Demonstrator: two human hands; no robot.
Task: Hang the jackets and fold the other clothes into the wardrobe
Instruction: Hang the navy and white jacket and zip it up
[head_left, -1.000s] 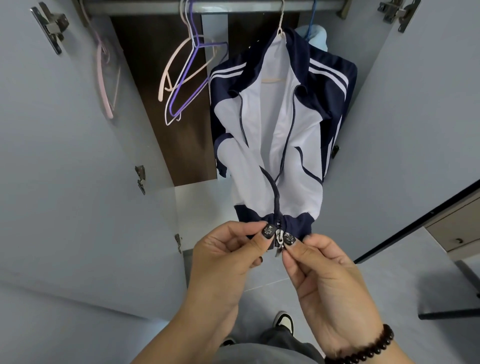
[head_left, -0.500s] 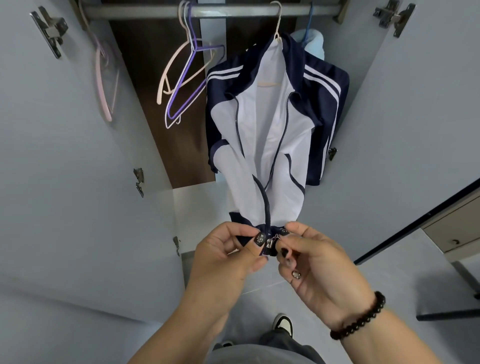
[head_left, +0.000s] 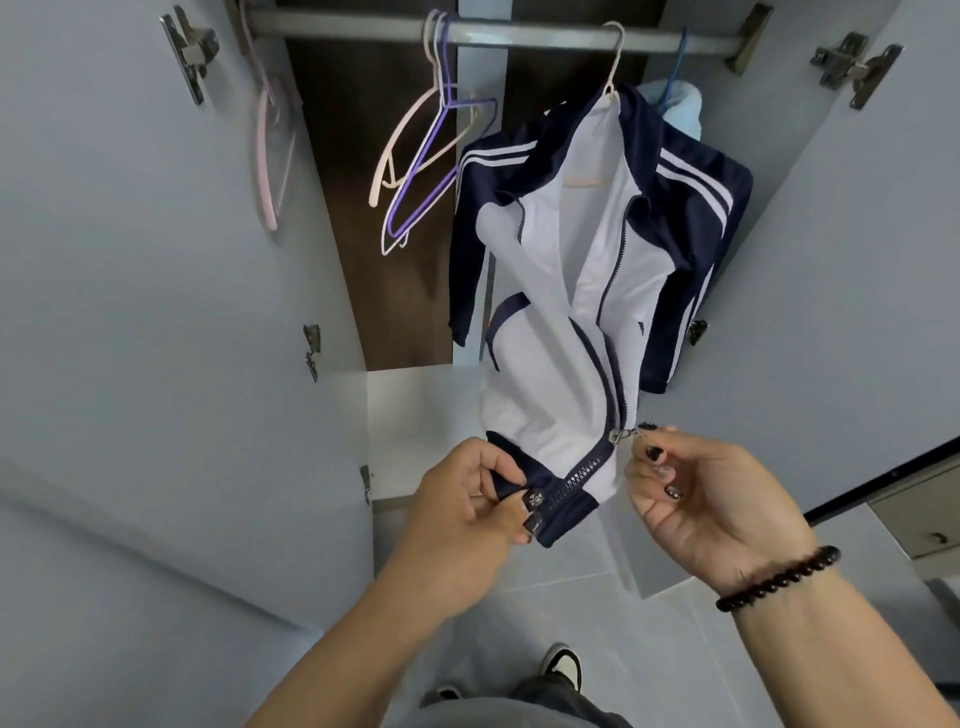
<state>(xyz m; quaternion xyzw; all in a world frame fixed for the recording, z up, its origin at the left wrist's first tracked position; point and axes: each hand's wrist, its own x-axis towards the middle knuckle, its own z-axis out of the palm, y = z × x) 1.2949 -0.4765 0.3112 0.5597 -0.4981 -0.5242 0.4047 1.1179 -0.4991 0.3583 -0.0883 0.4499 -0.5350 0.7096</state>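
**Two hands zipping a hung track jacket**

Two open wardrobe doors frame the scene; on the left door (head_left: 130, 312) a pink hanger (head_left: 267, 150) hangs near its hinge. Further right, a cluster of empty hangers (head_left: 426, 161), cream, white and purple, dangles from the rail (head_left: 519, 35). Below, the left hand (head_left: 467, 514) pinches the navy hem band (head_left: 550, 506) of the track jacket (head_left: 582, 291), thumb on top, pulling the bottom of the zipper taut. The jacket itself hangs on a cream hanger (head_left: 613, 62) from the rail, inside the wardrobe, front partly open. The zipper slider (head_left: 618, 435) sits a little above the hem, with closed teeth below it. The right hand (head_left: 711, 499) pinches the slider's pull tab between thumb and fingertip, its other fingers loosely curled; a bead bracelet (head_left: 779, 577) circles the wrist. Behind the jacket, a light blue garment (head_left: 680, 111) hangs on a blue hanger.

Judging by this, hanging is done and zipping is in hand. Next, the right grip should draw the slider upward along the teeth while the left keeps the hem tensioned.
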